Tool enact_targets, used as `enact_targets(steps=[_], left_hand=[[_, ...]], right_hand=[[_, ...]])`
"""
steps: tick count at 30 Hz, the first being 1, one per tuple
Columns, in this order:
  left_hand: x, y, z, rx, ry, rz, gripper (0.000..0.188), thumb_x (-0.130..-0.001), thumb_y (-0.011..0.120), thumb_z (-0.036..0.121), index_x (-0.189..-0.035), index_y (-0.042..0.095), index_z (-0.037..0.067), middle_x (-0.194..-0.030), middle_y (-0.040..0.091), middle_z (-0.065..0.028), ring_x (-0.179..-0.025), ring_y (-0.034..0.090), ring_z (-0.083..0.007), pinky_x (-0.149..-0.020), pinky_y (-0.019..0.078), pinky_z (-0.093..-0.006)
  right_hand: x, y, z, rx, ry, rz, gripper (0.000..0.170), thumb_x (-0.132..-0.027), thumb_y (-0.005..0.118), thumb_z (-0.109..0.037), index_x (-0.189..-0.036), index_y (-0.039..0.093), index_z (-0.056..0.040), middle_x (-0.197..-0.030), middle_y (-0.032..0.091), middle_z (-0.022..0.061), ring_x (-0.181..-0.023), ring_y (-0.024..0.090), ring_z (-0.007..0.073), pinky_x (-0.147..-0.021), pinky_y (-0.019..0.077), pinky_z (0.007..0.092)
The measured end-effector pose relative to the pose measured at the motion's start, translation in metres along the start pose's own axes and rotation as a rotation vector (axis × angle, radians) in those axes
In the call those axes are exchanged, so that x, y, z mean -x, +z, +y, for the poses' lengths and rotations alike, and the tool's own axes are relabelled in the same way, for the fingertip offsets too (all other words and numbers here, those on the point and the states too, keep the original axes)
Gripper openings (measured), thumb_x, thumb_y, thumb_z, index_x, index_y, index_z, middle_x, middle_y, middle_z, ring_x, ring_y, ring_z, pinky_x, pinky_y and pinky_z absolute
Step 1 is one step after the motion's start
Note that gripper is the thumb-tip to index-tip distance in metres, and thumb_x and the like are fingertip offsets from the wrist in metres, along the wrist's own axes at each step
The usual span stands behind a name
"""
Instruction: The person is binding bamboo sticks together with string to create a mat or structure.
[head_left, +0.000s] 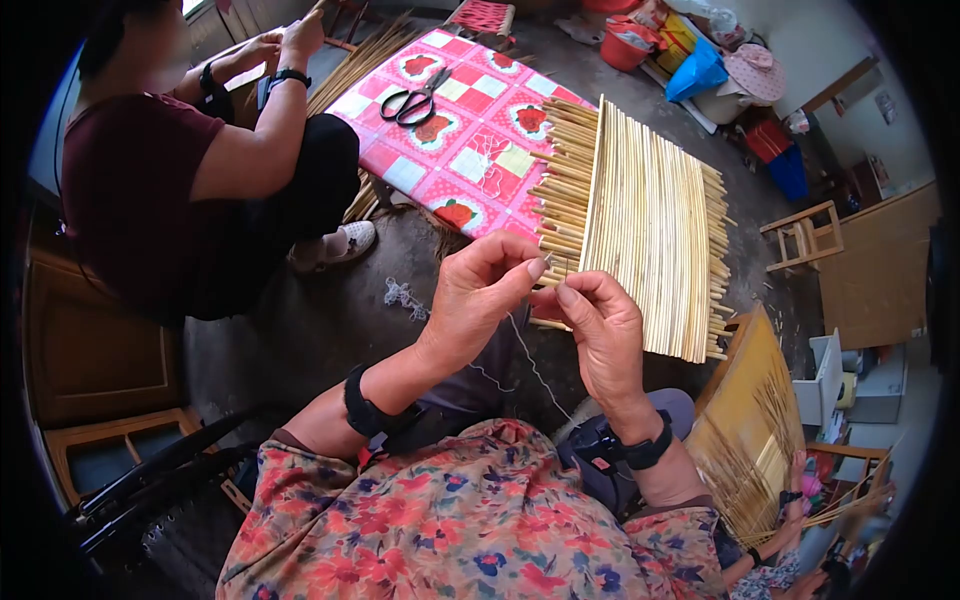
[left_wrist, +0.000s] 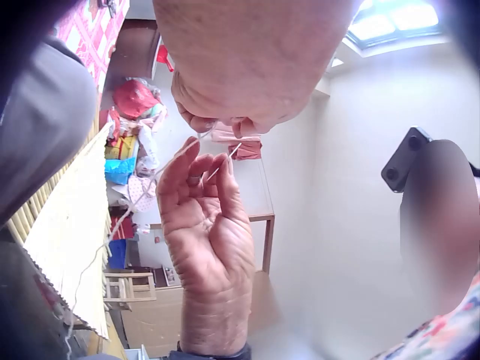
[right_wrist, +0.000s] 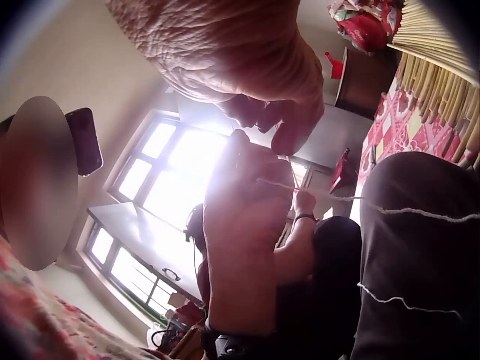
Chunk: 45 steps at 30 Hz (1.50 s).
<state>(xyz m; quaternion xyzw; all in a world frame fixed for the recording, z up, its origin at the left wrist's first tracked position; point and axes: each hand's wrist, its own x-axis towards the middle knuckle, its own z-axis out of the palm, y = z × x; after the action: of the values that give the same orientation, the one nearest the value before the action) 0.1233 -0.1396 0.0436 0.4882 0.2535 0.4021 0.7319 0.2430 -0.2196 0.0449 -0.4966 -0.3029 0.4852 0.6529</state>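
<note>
Bare left hand (head_left: 480,300) raised with thumb and index finger pinching, bare right hand (head_left: 605,335) facing it, thumb against bent fingers, fingertips close together, black-banded left wrist (head_left: 370,405) and right wrist (head_left: 645,445), both bare forearms angled inward from the near side, floral-patterned sleeves above them.

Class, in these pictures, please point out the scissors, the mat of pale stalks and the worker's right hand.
Scissors (head_left: 428,92): head view, around the pivot.
Mat of pale stalks (head_left: 650,220): head view, middle of its top surface.
Right hand (head_left: 606,335): head view, middle of the hand.
</note>
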Motion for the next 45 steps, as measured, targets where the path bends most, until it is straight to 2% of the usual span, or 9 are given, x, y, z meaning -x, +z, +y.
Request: enact_targets(steps=[2, 4, 10, 12, 17, 28, 37, 45], left_hand=[[-0.007, -0.003, -0.014, 0.01, 0.012, 0.032, 0.005, -0.08, 0.056, 0.006, -0.082, 0.056, 0.001, -0.065, 0.05, 0.0048, -0.058, 0.043, 0.0, -0.049, 0.0348, -0.0157], [-0.022, -0.01, -0.036, -0.216, 0.054, -0.023, 0.005, -0.079, 0.056, 0.004, -0.082, 0.055, 0.001, -0.066, 0.05, 0.0049, -0.061, 0.043, -0.0001, -0.052, 0.036, -0.0159], [-0.035, -0.008, -0.06, -0.214, -0.008, -0.048, 0.004, -0.079, 0.055, 0.003, -0.082, 0.054, 0.0, -0.069, 0.05, 0.0043, -0.062, 0.044, -0.0001, -0.052, 0.0363, -0.0161], [-0.036, -0.008, -0.054, -0.22, 0.004, -0.051, 0.005, -0.079, 0.055, 0.003, -0.082, 0.054, 0.0, -0.069, 0.051, 0.0042, -0.062, 0.044, -0.0002, -0.052, 0.0368, -0.0162], [-0.043, -0.017, -0.056, -0.033, -0.146, -0.02, 0.003, -0.08, 0.054, 0.004, -0.083, 0.054, 0.001, -0.069, 0.054, 0.0029, -0.06, 0.047, -0.0004, -0.05, 0.0385, -0.0152], [-0.044, -0.027, -0.047, -0.091, -0.159, 0.056, 0.005, -0.08, 0.055, 0.005, -0.083, 0.054, 0.001, -0.068, 0.055, 0.0014, -0.058, 0.051, -0.0014, -0.047, 0.0395, -0.0144], [-0.045, -0.026, -0.042, -0.008, -0.164, 0.021, 0.005, -0.081, 0.053, 0.005, -0.082, 0.053, 0.0, -0.071, 0.054, 0.001, -0.064, 0.053, -0.0027, -0.054, 0.0436, -0.0159], [-0.044, -0.026, -0.043, -0.091, -0.129, 0.009, 0.004, -0.08, 0.053, 0.003, -0.081, 0.053, -0.001, -0.072, 0.053, 0.0012, -0.065, 0.051, -0.0023, -0.056, 0.044, -0.0169]], right_hand=[[-0.005, -0.005, 0.007, -0.04, 0.033, 0.023, 0.013, -0.083, 0.055, -0.009, -0.091, 0.052, 0.0018, -0.081, 0.06, 0.0095, -0.075, 0.06, 0.0151, -0.07, 0.0489, 0.0256], [-0.012, -0.017, 0.016, -0.036, 0.079, 0.051, 0.013, -0.083, 0.054, -0.008, -0.091, 0.052, 0.0019, -0.082, 0.06, 0.0096, -0.076, 0.06, 0.0154, -0.071, 0.0492, 0.0261], [-0.022, -0.036, 0.038, -0.084, 0.16, 0.107, 0.013, -0.084, 0.053, -0.008, -0.092, 0.051, 0.002, -0.084, 0.059, 0.0092, -0.077, 0.06, 0.0156, -0.072, 0.0495, 0.0269], [-0.026, -0.036, 0.038, -0.091, 0.165, 0.105, 0.013, -0.084, 0.053, -0.008, -0.092, 0.051, 0.002, -0.084, 0.059, 0.0089, -0.077, 0.06, 0.0155, -0.072, 0.0495, 0.0267], [-0.04, -0.034, 0.043, -0.098, 0.167, 0.062, 0.014, -0.084, 0.053, -0.007, -0.093, 0.051, 0.0023, -0.084, 0.059, 0.0085, -0.078, 0.059, 0.0153, -0.073, 0.049, 0.0262], [-0.054, -0.024, 0.049, -0.062, 0.191, -0.008, 0.011, -0.084, 0.053, -0.005, -0.091, 0.051, 0.0022, -0.082, 0.06, 0.0094, -0.077, 0.059, 0.0146, -0.072, 0.0482, 0.0248], [-0.056, -0.022, 0.048, -0.057, 0.213, -0.014, 0.01, -0.083, 0.053, -0.004, -0.091, 0.051, 0.0024, -0.081, 0.06, 0.01, -0.076, 0.059, 0.0148, -0.071, 0.0483, 0.0247], [-0.053, -0.024, 0.045, -0.07, 0.202, -0.011, 0.011, -0.082, 0.054, -0.004, -0.091, 0.052, 0.0025, -0.082, 0.059, 0.009, -0.077, 0.059, 0.0144, -0.071, 0.0483, 0.0245]])
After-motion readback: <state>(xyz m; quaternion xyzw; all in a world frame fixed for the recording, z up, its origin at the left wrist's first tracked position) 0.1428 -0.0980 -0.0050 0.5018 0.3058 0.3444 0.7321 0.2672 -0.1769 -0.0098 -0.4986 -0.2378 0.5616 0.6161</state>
